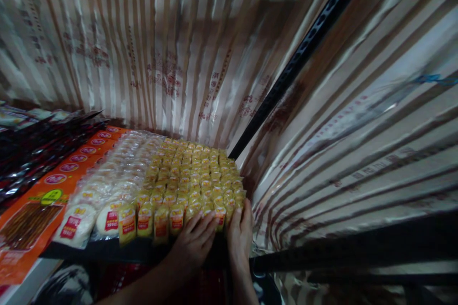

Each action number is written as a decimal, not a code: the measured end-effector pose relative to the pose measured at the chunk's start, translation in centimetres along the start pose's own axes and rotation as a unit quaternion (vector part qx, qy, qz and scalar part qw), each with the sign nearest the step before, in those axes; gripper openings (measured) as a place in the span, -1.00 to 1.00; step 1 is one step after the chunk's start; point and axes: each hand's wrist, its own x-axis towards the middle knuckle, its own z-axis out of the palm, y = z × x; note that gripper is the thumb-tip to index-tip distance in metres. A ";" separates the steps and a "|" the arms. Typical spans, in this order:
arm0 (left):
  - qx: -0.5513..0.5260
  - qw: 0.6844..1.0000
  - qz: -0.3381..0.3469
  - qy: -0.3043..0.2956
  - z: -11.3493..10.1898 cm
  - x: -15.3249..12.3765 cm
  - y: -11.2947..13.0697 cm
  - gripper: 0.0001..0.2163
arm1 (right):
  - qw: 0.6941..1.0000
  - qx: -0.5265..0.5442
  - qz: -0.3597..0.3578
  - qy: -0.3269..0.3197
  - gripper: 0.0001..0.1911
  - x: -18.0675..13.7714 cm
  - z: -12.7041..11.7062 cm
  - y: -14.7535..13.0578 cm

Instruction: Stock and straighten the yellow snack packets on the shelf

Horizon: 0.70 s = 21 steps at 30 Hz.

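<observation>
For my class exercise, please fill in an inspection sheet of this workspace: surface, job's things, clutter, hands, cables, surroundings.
Surface: dark shelf, front edge showing.
Job's things: yellow packets, in close rows.
Clutter: white packets beside them, then orange packs, then dark glossy packs at far left.
Hands: left hand, fingers against the yellow packets' front; right hand, at their right end.
Cables: blue strand at right; cannot tell whether it is one.
Surroundings: striped, printed sheeting; black post, slanting in view.

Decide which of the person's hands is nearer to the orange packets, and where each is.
Left. The left hand is at the yellow packets' front, right of the orange packets; the right hand is farther away, at the yellow row's right end.
</observation>
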 end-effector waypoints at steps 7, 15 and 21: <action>-0.009 1.000 -0.006 0.013 0.2 0.0 0.2 -0.78 | 0.999 -0.032 0.011 -0.004 -0.27 0.4 0.0 -0.7; -0.003 0.999 -0.009 -0.037 0.2 -0.2 0.1 -0.80 | 0.995 -0.101 -0.016 0.006 -0.34 3.0 0.3 -0.7; -0.005 0.999 -0.003 -0.047 0.1 -0.3 0.1 -0.77 | 0.998 -0.057 -0.020 0.014 -0.29 3.2 0.9 -0.6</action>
